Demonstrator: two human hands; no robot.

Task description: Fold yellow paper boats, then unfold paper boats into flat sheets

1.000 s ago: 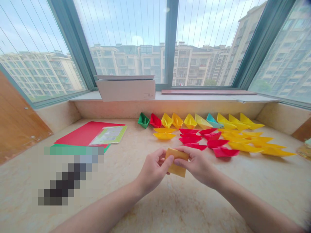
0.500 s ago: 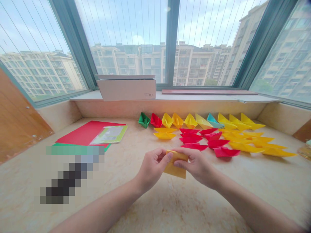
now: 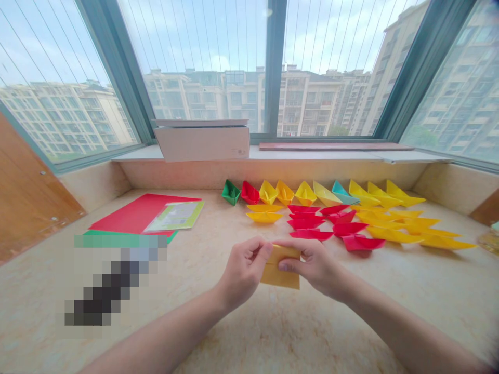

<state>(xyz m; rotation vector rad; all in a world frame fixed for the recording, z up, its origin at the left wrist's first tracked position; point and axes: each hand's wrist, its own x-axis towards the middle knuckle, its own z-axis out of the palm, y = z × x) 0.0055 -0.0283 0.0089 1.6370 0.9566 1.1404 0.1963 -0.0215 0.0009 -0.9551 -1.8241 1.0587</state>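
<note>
Sitting at my stone worktop [image 3: 351, 322] under a big window [image 3: 202, 62], with a white cardboard box [image 3: 201, 144] up on the ledge [image 3: 331, 155]. Rows of origami boats [image 3: 306, 222] in red, yellow, green and teal cover the far right part of the worktop, and a red paper sheet [image 3: 128, 214] lies off to the left. Just in front of the boats is a piece of orange-yellow paper [image 3: 281, 275], pinched between both my hands: my left hand [image 3: 244, 272] is closed on its upper left corner, and my right hand [image 3: 315, 266] grips the upper right, thumb on top.
</note>
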